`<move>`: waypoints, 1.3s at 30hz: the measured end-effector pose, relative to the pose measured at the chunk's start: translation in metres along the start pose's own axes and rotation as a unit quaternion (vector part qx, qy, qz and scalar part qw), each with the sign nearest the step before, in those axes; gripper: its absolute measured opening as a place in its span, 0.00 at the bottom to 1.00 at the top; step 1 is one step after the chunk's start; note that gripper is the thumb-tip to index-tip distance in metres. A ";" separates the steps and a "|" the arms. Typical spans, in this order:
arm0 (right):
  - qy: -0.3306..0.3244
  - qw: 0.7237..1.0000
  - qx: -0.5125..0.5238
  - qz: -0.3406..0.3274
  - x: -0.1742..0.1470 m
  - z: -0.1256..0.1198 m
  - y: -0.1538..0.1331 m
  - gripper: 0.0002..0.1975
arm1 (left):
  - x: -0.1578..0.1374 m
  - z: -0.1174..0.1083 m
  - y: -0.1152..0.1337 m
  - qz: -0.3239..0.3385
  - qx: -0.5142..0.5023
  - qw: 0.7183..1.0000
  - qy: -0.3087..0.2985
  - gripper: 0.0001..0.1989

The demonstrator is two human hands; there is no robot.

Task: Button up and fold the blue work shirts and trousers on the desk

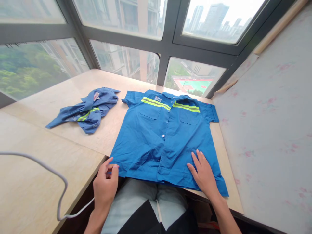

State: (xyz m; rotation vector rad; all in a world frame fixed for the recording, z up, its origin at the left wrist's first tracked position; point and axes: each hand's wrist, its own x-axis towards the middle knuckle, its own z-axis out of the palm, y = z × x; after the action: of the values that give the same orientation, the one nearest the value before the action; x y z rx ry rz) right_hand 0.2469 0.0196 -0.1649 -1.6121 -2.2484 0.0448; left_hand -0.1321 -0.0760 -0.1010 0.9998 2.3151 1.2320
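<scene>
A blue short-sleeved work shirt (pixel 151 139) lies spread front side up, its collar toward the window. It has yellow-green reflective stripes across the chest, two pockets and a row of front buttons. At its lower left corner, my left hand (pixel 106 182) has its fingers curled around the hem edge, and part of that grip is hidden. My right hand (pixel 202 172) rests flat on the lower right front, fingers spread, holding nothing.
Left of the shirt lies a crumpled blue garment (pixel 90 110) with a similar stripe. A white cable (pixel 64 182) loops over the left part of the pale countertop (pixel 29 175). Windows stand behind, and a flower-patterned wall (pixel 268 130) rises at the right. My legs are below the counter's front edge.
</scene>
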 end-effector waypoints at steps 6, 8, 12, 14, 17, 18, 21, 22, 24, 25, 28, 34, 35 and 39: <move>-0.008 1.000 -0.002 0.021 -0.002 0.002 -0.006 0.34 | 0.038 0.044 0.001 0.201 0.120 0.972 -0.026 0.27; -0.013 0.999 0.001 0.039 0.001 0.000 -0.007 0.33 | 0.050 0.063 0.001 0.247 0.145 0.956 -0.060 0.29; -0.036 0.995 0.000 0.088 0.022 -0.010 -0.011 0.29 | 0.067 0.086 -0.002 0.273 0.235 0.931 -0.057 0.33; -0.034 0.995 0.019 0.094 0.044 -0.020 -0.019 0.24 | 0.071 0.088 -0.003 0.283 0.265 0.921 -0.035 0.33; 0.001 0.995 0.096 0.029 0.087 -0.035 -0.043 0.20 | 0.073 0.087 -0.003 0.296 0.281 0.913 -0.018 0.32; 0.010 0.993 0.116 -0.007 0.103 -0.038 -0.053 0.19 | 0.074 0.086 -0.003 0.298 0.284 0.911 -0.017 0.32; -0.017 0.984 0.133 -0.119 0.150 -0.032 -0.078 0.21 | 0.080 0.086 -0.001 0.296 0.293 0.909 -0.021 0.33; -0.036 0.979 0.128 -0.153 0.164 -0.026 -0.084 0.23 | 0.082 0.086 0.000 0.293 0.297 0.908 -0.022 0.33; -0.079 0.969 0.108 -0.208 0.187 -0.009 -0.089 0.28 | 0.087 0.087 0.001 0.288 0.309 0.906 -0.027 0.35; -0.100 0.965 0.095 -0.223 0.197 0.000 -0.089 0.30 | 0.089 0.088 0.002 0.285 0.317 0.904 -0.030 0.36; -0.142 0.962 0.055 -0.226 0.220 0.025 -0.079 0.30 | 0.090 0.089 0.003 0.277 0.337 0.899 -0.038 0.40; -0.115 0.970 0.043 -0.209 0.247 0.047 -0.047 0.22 | 0.091 0.086 -0.004 0.276 0.347 0.896 -0.039 0.45; -0.109 0.971 0.042 -0.209 0.249 0.048 -0.042 0.22 | 0.092 0.086 -0.005 0.276 0.350 0.894 -0.039 0.45; -0.109 0.968 0.038 -0.225 0.257 0.053 -0.030 0.22 | 0.093 0.086 -0.005 0.273 0.371 0.887 -0.033 0.46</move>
State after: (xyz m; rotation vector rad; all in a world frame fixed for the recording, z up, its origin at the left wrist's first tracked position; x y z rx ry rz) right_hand 0.1323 0.2561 -0.1356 -1.0703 -2.6940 0.1936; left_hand -0.1499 0.0390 -0.1514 2.0118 2.5735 0.3838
